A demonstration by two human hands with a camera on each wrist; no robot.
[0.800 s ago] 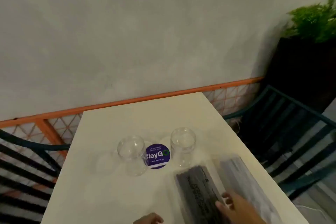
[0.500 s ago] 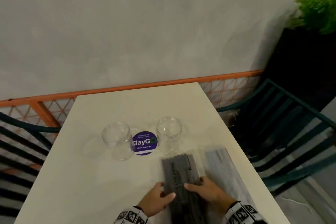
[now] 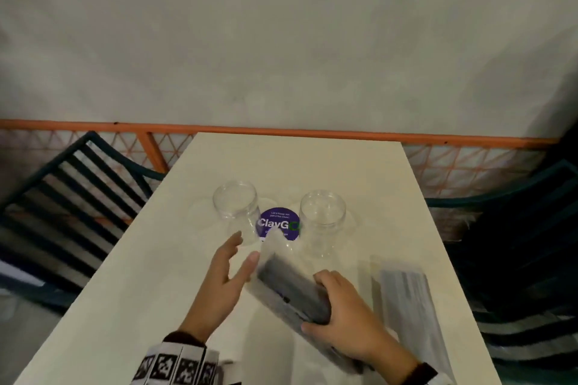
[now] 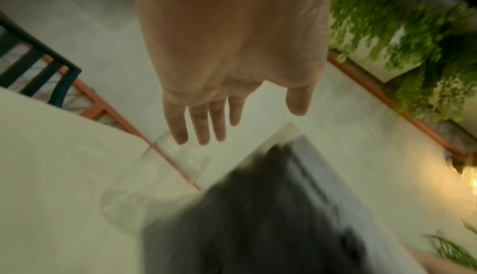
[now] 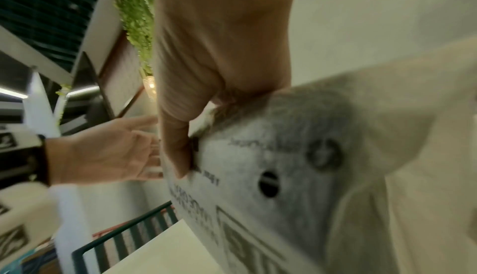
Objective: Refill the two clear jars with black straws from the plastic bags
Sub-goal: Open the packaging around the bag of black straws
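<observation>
Two empty clear jars stand on the white table (image 3: 156,259), the left jar (image 3: 236,212) and the right jar (image 3: 322,222). My right hand (image 3: 344,319) grips a plastic bag of black straws (image 3: 291,287), lifted off the table and tilted with its clear top end toward the jars. The same bag (image 5: 296,156) fills the right wrist view, with my fingers curled round its edge. My left hand (image 3: 228,272) is spread with straight fingers beside the bag's upper end, just short of the left jar (image 4: 165,172). A second bag of straws (image 3: 406,306) lies flat at the right.
A round purple sticker (image 3: 278,223) sits on the table between the jars. Dark slatted chairs stand at the left (image 3: 62,212) and right (image 3: 516,244). An orange rail (image 3: 281,128) runs along the wall behind the table's far edge.
The bag, flat on the table under both hands half a second ago, is now lifted and tilted in my right hand. My left hand has come off it and opened beside its top.
</observation>
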